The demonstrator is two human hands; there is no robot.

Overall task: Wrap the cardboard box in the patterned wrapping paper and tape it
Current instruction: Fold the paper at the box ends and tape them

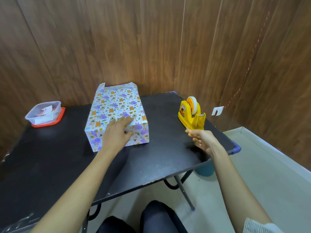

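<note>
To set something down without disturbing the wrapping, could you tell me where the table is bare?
Widest bare patch: the near left of the table, bounded by the plastic container, the wrapped box and the left forearm. A narrower strip lies between box and tape dispenser. Crowded by the dispenser, where the right hand works.

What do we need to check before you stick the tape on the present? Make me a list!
1. Left hand presses the near fold flat on the wrapped box: ok.
2. Tape dispenser within reach of the right hand: ok, the hand is right beside it.
3. A strip of tape pinched in the right fingers: cannot tell, clear tape would not show here.
4. Wrapping paper covers the top and the near end: ok.
5. Far end of the paper folded shut: not ok, its flaps stand up open.
</note>
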